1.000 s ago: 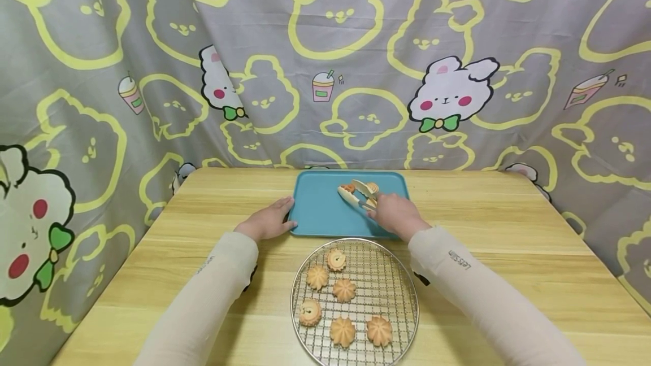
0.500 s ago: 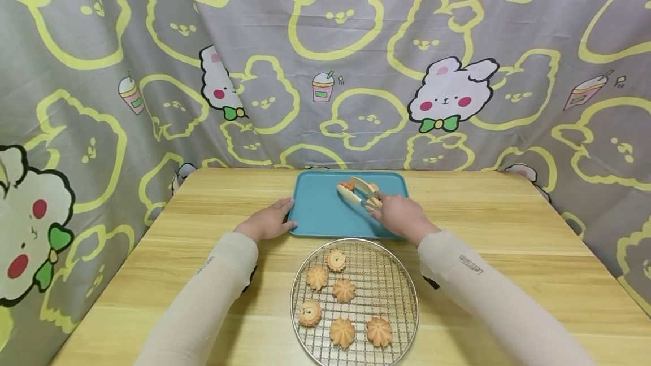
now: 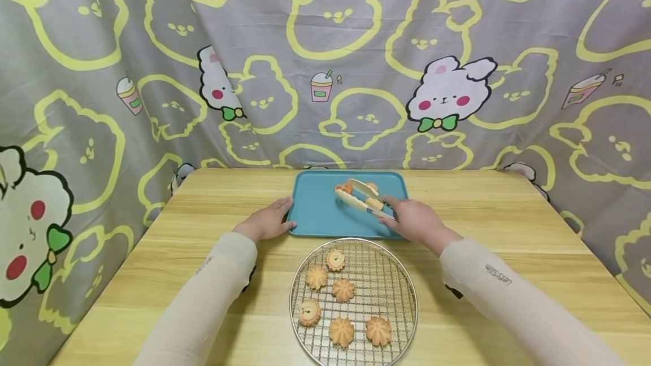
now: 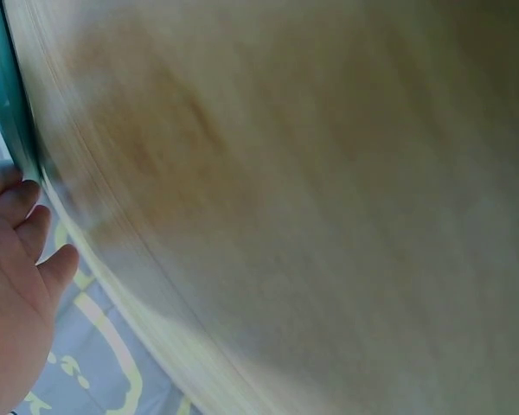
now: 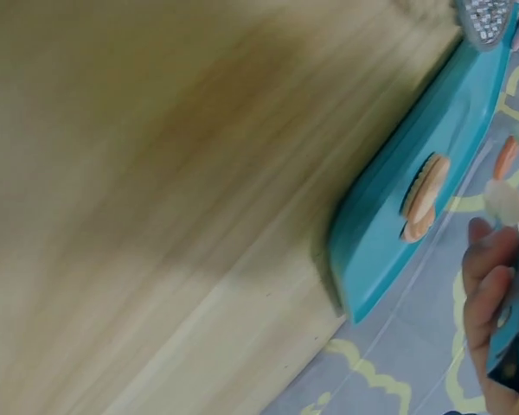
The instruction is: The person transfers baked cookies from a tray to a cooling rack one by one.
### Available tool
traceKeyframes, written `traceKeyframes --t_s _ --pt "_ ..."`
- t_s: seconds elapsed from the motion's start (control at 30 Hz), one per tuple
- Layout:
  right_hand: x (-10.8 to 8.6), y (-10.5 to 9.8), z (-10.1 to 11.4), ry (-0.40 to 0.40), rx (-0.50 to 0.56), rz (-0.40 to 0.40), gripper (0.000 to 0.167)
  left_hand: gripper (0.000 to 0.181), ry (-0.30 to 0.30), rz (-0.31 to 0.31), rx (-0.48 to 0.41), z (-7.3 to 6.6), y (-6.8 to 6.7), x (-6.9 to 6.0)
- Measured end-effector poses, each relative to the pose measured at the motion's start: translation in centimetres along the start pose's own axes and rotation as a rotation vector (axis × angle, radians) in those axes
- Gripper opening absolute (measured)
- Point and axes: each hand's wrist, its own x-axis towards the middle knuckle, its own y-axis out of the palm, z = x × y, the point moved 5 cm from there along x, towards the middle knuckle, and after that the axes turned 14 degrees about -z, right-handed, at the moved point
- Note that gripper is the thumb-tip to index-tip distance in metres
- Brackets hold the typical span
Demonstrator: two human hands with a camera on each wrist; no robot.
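My right hand (image 3: 419,220) grips tongs (image 3: 352,200) over the right part of a blue tray (image 3: 317,213). Between the tips of the tongs is a reddish-brown cookie (image 3: 343,188); whether they touch it on both sides I cannot tell. Other cookies (image 3: 374,203) lie on the tray beside the tongs, and the right wrist view shows cookies (image 5: 426,192) close together there. My left hand (image 3: 265,221) rests at the tray's left edge with its fingers extended, seen also as a hand (image 4: 17,277) in the left wrist view.
A round wire rack (image 3: 394,275) stands in front of the tray, with several golden cookies (image 3: 342,331) spread over it. The wooden table (image 3: 203,196) reaches back to a patterned grey curtain (image 3: 366,72).
My right hand has moved to the right and slightly toward me, drawing the handle end of the tongs along. The reddish-brown cookie has shifted slightly left. My left hand has stayed put.
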Motion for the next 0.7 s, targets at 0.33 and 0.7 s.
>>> traceKeyframes --t_s 0.33,0.7 --pt "-1.5 -0.6 -1.0 -0.111 0.050 -0.045 0.067 0.073 -0.002 0.001 0.000 -0.1 0.0 -0.1" --pt "-3.2 -1.0 -2.0 -0.197 0.077 -0.030 0.064 0.073 0.009 -0.004 0.001 0.0 0.1 -0.1"
